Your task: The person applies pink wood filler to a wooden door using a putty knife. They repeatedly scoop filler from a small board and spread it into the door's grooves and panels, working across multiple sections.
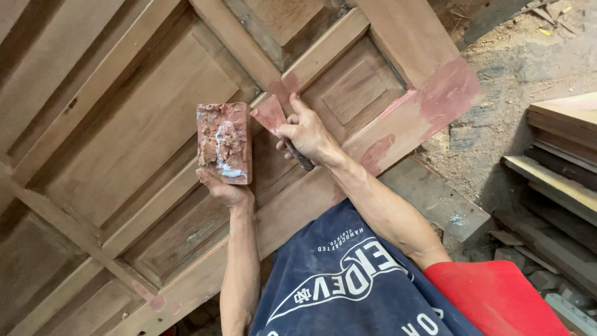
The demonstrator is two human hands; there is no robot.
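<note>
Gripping putty knife (273, 117) over door (143, 124)

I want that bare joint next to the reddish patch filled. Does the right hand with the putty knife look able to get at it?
Probably yes. The right hand holds the putty knife with its blade right at the door's joint, nothing between them; the left hand keeps the filler block off to the side.

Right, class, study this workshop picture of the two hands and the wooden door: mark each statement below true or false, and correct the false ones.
1. The left hand holds a small board smeared with reddish filler. True.
2. The right hand holds a paintbrush. False: it grips a putty knife.
3. The door is painted white. False: it is bare brown wood with reddish patches.
4. Stacked planks lie at the right. True.
</note>
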